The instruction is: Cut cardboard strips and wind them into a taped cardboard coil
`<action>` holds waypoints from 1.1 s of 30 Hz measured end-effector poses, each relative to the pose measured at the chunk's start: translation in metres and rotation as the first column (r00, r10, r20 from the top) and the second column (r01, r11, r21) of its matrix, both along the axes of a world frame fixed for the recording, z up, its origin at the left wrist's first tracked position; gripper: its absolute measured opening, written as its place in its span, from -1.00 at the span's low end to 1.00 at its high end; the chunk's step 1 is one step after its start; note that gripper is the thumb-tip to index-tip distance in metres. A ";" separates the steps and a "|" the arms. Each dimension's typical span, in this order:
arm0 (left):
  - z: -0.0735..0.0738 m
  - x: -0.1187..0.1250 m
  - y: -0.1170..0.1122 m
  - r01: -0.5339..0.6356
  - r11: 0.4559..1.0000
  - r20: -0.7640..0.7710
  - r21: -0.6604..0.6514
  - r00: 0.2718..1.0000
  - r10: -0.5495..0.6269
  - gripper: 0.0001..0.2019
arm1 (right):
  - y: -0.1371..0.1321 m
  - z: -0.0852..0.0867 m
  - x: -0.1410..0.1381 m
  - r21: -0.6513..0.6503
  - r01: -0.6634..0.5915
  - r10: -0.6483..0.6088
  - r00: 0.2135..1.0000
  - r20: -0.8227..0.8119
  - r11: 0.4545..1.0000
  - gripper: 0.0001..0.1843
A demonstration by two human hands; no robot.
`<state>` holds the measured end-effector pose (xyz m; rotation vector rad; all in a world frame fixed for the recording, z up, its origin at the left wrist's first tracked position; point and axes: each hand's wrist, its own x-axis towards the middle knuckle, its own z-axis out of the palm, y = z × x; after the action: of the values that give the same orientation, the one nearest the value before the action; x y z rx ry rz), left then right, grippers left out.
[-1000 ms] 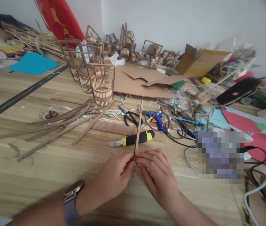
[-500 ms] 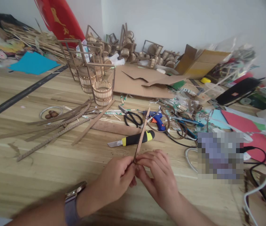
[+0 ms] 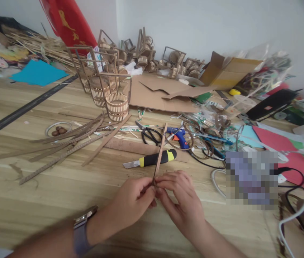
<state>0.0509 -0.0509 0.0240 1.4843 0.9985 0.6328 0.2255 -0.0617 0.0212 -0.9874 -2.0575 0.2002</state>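
Note:
Both hands meet low in the middle of the head view, pinching the near end of a thin brown cardboard strip (image 3: 160, 154). My left hand (image 3: 136, 197), with a watch on its wrist, is closed on the strip between thumb and fingers. My right hand (image 3: 180, 200) is closed on the same end from the other side. The strip points away from me, over a yellow-and-black utility knife (image 3: 154, 158) with its blade out. The pinched end is mostly hidden by fingertips. Just beyond lie black-handled scissors (image 3: 151, 137) and a blue glue gun (image 3: 180, 137).
Brown strips (image 3: 71, 143) lie loose at left, near a ring holding small brown balls (image 3: 59, 130). Little slatted buckets (image 3: 117, 106) in frames stand behind them. Cardboard sheets (image 3: 165, 98), a black speaker (image 3: 271, 104) and a white cable (image 3: 299, 211) take up the back and right.
The far end of the strip has swung slightly left. Both hands keep their pinch in nearly the same place.

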 end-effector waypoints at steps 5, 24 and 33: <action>0.003 0.000 0.001 -0.012 1.000 -0.047 -0.013 0.999 0.012 -0.78 | -0.001 -0.001 -0.004 -0.104 0.035 -0.041 0.998 -0.051 0.994 -0.84; -0.004 -0.002 -0.001 0.040 0.896 -0.413 0.443 0.896 0.164 -0.74 | -0.003 -0.003 -0.008 -0.164 0.029 -0.037 0.998 -0.051 0.986 -0.82; 0.002 -0.003 0.000 -0.001 0.901 -0.282 0.434 0.950 0.137 -0.75 | -0.001 0.002 -0.006 -0.212 -0.014 -0.022 0.986 -0.167 0.977 -0.84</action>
<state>0.0483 -0.0507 0.0264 1.9900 1.2074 0.7205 0.2194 -0.0632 0.0229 -1.0647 -1.9070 0.4946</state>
